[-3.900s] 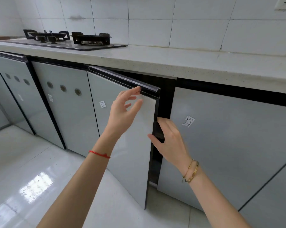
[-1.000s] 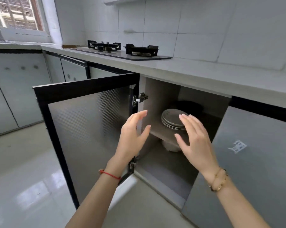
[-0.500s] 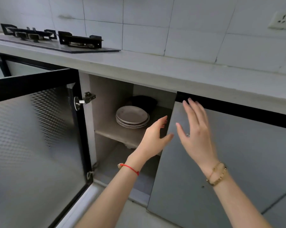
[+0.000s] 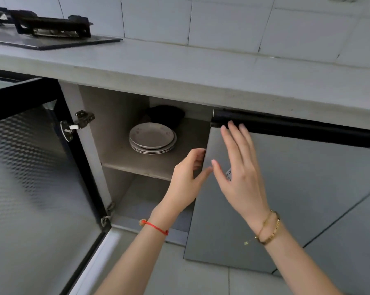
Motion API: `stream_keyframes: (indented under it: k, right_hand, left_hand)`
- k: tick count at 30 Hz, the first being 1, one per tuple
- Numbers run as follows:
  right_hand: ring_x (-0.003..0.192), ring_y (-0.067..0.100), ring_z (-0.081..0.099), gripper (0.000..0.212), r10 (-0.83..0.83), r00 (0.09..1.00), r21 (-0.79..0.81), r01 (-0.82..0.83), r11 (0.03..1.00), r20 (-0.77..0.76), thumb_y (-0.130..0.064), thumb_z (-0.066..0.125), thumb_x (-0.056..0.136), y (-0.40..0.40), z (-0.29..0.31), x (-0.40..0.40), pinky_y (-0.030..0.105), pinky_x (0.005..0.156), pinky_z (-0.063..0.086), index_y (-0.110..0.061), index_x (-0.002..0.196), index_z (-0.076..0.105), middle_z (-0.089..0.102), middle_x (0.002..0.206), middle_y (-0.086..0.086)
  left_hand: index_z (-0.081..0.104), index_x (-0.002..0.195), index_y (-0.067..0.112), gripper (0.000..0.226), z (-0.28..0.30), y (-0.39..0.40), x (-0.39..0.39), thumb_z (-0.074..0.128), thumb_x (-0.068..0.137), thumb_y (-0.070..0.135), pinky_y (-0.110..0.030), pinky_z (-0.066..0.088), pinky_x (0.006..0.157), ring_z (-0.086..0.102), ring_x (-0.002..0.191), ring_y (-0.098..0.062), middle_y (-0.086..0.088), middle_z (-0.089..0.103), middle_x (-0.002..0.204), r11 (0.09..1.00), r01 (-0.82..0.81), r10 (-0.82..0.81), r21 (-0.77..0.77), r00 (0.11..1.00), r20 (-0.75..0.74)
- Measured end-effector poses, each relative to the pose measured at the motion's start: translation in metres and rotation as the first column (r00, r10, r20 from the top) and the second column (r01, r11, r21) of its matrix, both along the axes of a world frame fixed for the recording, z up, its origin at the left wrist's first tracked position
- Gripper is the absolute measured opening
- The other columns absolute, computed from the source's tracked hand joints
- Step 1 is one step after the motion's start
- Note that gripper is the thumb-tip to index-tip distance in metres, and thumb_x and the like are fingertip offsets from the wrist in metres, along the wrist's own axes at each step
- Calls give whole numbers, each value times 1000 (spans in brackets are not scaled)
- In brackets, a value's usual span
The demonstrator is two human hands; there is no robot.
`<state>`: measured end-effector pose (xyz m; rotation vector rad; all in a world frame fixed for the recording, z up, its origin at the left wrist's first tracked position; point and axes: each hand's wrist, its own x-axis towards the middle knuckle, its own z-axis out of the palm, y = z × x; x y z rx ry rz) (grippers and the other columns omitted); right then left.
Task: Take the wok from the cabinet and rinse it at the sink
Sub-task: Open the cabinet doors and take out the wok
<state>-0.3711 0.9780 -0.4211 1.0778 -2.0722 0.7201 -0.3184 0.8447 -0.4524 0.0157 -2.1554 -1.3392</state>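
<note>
The left cabinet door (image 4: 37, 167) stands wide open. On the shelf (image 4: 150, 165) inside lies a stack of plates (image 4: 152, 137). Behind them sits a dark object (image 4: 166, 116), mostly hidden in shadow; I cannot tell whether it is the wok. My left hand (image 4: 186, 179) grips the left edge of the right cabinet door (image 4: 307, 188), fingers curled behind it and thumb on the front. My right hand (image 4: 239, 175) is flat against that door's front, fingertips straight and reaching its black top handle strip (image 4: 297, 130).
A grey countertop (image 4: 201, 69) overhangs the cabinets, with a black gas hob (image 4: 52, 28) at the far left. White wall tiles rise behind. The open left door juts out over the glossy floor (image 4: 179, 277) on my left.
Over the last seconds the left door swung fully open. In the last half second my left hand reached the right door's edge and my right hand slid up to its handle strip.
</note>
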Motion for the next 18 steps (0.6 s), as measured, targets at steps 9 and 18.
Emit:
stream_keyframes:
  k: [9, 18]
  right_hand:
    - [152, 20, 16, 69, 30, 999, -42, -29, 999, 13, -19, 65, 94, 40, -6, 72, 31, 123, 18, -7, 152, 30, 28, 160, 5]
    - [152, 17, 15, 72, 31, 997, -10, -31, 999, 72, -26, 63, 95, 91, -3, 133, 28, 123, 18, -10, 154, 25, 23, 163, 1]
  left_hand:
    - [57, 113, 22, 25, -16, 21, 76, 65, 91, 13, -8, 46, 85, 63, 93, 2, 22, 65, 102, 997, 70, -73, -38, 994, -84]
    - [55, 103, 23, 21, -18, 51, 123, 70, 88, 18, -16, 50, 90, 66, 99, -4, 19, 67, 99, 966, 255, -258, -47, 962, -84]
